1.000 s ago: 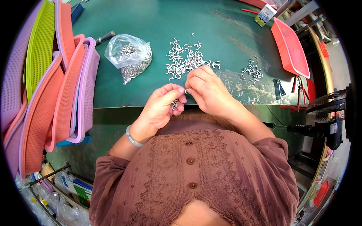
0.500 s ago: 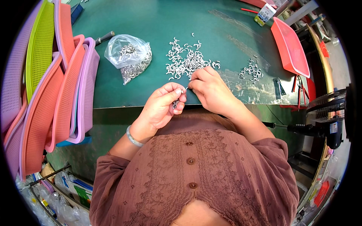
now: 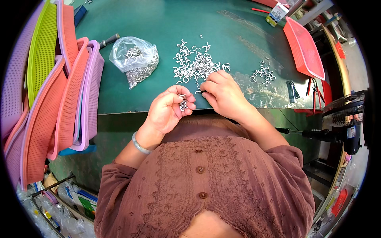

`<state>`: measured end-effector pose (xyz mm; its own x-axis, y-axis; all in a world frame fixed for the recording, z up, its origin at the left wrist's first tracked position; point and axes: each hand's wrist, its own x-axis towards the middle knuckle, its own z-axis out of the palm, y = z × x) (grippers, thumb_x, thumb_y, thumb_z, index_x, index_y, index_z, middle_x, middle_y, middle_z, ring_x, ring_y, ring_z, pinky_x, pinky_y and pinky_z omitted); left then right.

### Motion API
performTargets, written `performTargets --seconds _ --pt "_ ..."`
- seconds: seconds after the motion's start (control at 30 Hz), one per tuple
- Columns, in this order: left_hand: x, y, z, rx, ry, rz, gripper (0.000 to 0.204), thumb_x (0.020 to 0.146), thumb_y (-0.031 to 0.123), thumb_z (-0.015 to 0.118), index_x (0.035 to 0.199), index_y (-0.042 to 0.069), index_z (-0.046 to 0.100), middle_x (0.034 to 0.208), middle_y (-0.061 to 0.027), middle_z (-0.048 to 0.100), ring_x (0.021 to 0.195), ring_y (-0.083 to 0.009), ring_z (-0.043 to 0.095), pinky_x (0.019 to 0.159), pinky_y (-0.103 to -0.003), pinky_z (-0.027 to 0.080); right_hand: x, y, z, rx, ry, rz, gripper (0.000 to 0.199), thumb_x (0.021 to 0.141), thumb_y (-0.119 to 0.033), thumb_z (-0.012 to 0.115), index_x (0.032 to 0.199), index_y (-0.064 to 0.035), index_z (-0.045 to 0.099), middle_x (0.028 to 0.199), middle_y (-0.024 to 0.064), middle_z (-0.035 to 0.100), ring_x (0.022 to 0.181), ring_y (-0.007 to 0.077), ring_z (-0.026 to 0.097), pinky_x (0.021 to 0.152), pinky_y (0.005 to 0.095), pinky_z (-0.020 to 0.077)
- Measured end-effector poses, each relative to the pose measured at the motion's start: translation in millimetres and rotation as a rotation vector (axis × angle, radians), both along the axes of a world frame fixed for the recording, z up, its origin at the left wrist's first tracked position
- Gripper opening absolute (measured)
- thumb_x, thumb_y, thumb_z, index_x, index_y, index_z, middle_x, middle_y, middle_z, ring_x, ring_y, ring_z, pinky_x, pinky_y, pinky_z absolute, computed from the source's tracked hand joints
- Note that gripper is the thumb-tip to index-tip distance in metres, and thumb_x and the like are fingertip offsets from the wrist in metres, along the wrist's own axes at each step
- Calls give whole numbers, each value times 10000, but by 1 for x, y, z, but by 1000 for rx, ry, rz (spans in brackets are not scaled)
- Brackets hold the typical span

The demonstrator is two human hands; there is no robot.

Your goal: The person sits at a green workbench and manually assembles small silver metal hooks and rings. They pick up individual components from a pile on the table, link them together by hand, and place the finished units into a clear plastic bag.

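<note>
Head view, nearest first: our brown embroidered blouse (image 3: 206, 186) fills the lower picture, with a pale bangle (image 3: 139, 144) on our left wrist. Above it our left hand (image 3: 168, 111) is curled, its fingertips pinching a small cluster of silver hooks (image 3: 183, 104) at the table's near edge. Our right hand (image 3: 222, 95) lies just beside it on the tabletop, fingers bent and tips pressed down at the near rim of the loose hook pile (image 3: 196, 65); whether it grips a piece we cannot tell.

Farther out, a clear plastic bag (image 3: 135, 59) holding more hooks sits left of the pile, and a smaller heap of hooks (image 3: 264, 73) lies to the right. Stacked plastic baskets (image 3: 59, 103) in pink, coral, lilac and green lean along the left side. A red tray (image 3: 303, 49) and pliers (image 3: 313, 93) rest at the right, a black fan (image 3: 345, 115) beyond them.

All this lies on a green table (image 3: 158, 23), scuffed near the right.

Compared with a second ago, our right hand has reached forward from the left toward the pile.
</note>
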<state>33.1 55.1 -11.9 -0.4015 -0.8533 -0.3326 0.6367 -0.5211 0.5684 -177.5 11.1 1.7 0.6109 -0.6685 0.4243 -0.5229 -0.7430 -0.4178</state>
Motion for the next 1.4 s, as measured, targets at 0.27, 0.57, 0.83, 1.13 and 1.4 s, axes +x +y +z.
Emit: performTargets --seconds 0.27,0.57,0.83,1.13,1.4 --pt "0 0 1 -11 -91 -5 147 895 43 505 1014 11 586 930 -108 635 759 -180 626 677 -295 522 1 -3 -2 -13 27 29 85 762 -43 679 837 -38 640 854 88 560 854 294 537 779 396 447" --pt "-13 -2 16 28 -339 -16 136 971 183 576 938 54 599 804 -49 629 650 -136 590 552 -246 446 8 2 4 -29 -148 97 148 767 -6 675 879 -29 581 928 105 608 871 312 574 779 403 467" --pt "-17 -2 15 -14 -357 -9 89 972 149 580 926 75 593 804 -23 615 658 -113 570 562 -234 438 10 3 6 68 -256 171 157 796 -12 662 934 -43 595 882 89 612 859 317 580 766 412 478" --pt "-17 -1 11 -83 -282 15 80 949 149 627 937 74 606 818 -16 635 682 -93 596 587 -224 458 11 8 4 134 -353 82 357 778 30 679 1111 -42 573 890 96 616 875 312 589 753 412 485" --pt "-16 1 12 -67 -235 23 86 952 155 627 930 74 610 817 -17 637 678 -94 590 577 -228 443 11 8 -4 201 -432 70 439 782 41 681 1194 -42 554 889 90 636 863 288 609 741 386 500"
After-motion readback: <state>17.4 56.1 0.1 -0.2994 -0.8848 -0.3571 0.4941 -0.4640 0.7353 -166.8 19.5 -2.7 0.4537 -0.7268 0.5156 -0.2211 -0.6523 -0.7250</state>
